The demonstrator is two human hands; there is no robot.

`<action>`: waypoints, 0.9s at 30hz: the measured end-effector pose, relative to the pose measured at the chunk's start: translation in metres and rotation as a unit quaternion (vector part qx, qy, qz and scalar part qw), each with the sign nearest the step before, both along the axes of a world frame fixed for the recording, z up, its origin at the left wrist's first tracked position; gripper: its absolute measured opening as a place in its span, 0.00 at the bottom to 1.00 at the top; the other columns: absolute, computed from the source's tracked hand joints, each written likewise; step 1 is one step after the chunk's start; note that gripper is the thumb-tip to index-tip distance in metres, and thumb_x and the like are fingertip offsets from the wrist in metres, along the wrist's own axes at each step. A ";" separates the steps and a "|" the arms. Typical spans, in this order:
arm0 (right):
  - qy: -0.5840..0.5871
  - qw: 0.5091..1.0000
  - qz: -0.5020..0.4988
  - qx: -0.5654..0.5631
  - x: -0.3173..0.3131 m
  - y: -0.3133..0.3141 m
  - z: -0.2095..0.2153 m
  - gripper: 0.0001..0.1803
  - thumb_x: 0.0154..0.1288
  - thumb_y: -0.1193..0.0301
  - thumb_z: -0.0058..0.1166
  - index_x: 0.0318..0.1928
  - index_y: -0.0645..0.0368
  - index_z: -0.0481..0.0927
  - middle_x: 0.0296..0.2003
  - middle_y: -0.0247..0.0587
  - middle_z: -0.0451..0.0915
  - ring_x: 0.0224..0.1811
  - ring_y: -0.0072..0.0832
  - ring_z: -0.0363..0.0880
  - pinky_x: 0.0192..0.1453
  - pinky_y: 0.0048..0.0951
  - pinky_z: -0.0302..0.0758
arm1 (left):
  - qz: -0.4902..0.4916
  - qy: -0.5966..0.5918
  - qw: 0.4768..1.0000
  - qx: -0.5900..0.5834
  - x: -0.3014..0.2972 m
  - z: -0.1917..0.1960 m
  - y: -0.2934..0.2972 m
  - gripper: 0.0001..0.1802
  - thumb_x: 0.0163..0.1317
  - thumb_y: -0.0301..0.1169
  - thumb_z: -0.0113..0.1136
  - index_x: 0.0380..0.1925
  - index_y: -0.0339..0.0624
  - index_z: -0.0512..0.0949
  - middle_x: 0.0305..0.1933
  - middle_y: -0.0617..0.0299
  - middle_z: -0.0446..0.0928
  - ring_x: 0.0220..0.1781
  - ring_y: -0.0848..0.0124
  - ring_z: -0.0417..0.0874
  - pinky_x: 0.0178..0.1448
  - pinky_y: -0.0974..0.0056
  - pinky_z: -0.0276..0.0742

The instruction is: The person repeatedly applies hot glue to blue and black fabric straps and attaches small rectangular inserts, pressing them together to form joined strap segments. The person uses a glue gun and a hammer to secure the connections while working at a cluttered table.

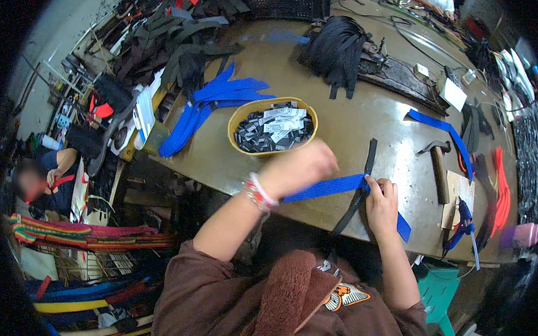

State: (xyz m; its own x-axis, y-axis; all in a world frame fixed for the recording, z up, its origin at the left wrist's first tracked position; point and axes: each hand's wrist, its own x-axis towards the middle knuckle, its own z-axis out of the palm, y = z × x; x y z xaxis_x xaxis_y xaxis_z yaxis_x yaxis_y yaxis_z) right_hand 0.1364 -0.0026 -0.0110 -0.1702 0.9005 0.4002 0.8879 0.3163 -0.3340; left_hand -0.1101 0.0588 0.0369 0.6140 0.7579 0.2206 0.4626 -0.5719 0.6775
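Note:
My right hand (pixel 382 206) is closed on a blue webbing strap (pixel 327 188), pinching it where it crosses a black strap (pixel 355 206) on the table. The blue strap reaches left toward my left wrist, and one end (pixel 403 228) shows beyond my right hand. My left hand (pixel 304 167) is smeared by motion beside the near rim of a yellow oval tub (pixel 231 137). Whether its fingers hold anything cannot be made out. Inside the tub lie many small black and white labels (pixel 271 129).
More blue straps (pixel 209 101) lie left of the tub, with a bundle of black straps (pixel 338 49) behind. A hammer (pixel 439 171), a blue glue gun (pixel 464 222) and red straps (pixel 500 188) lie on the right. Another person (pixel 55 172) sits at far left.

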 end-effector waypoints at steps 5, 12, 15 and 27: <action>0.019 1.000 0.005 0.009 0.003 -0.001 -0.009 0.23 0.50 0.82 0.52 0.50 0.58 0.78 0.35 0.46 0.70 0.39 0.42 0.70 0.45 0.39 0.70 | 0.210 0.094 0.959 0.168 -0.072 0.000 0.043 0.10 0.54 0.24 0.58 0.37 0.39 0.79 0.42 0.53 0.79 0.46 0.58 0.80 0.52 0.57 0.75; 0.119 0.993 0.015 -0.021 0.002 0.002 0.015 0.17 0.53 0.81 0.55 0.46 0.60 0.79 0.34 0.44 0.74 0.37 0.38 0.74 0.43 0.35 0.73 | 0.305 -0.121 0.945 -0.007 -0.078 0.018 0.038 0.08 0.56 0.23 0.62 0.37 0.34 0.77 0.33 0.57 0.82 0.34 0.71 0.84 0.40 0.68 0.78; 0.252 0.962 0.037 -0.103 -0.001 0.009 0.051 0.15 0.56 0.79 0.58 0.46 0.61 0.81 0.35 0.41 0.79 0.35 0.28 0.78 0.43 0.27 0.75 | 0.151 -0.208 0.951 -0.174 -0.055 0.043 0.026 0.14 0.58 0.24 0.62 0.44 0.36 0.74 0.33 0.61 0.82 0.37 0.78 0.81 0.42 0.72 0.76; 0.588 0.762 0.072 -0.262 -0.008 -0.008 0.098 0.04 0.59 0.78 0.60 0.34 0.62 0.78 0.28 0.32 0.79 0.28 0.15 0.75 0.33 0.17 0.71 | -0.001 -0.383 0.834 -0.397 0.046 0.051 -0.039 0.14 0.64 0.28 0.57 0.49 0.33 0.75 0.41 0.57 0.81 0.41 0.75 0.82 0.46 0.70 0.79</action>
State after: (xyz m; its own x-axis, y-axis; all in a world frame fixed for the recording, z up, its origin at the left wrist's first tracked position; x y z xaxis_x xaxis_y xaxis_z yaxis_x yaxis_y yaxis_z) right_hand 0.1285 -0.0102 0.0872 -0.0828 0.9950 -0.0554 -0.1530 -0.0676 -0.9859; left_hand -0.0642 0.0197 0.0884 0.5250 0.8508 -0.0229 -0.2803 0.1982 0.9392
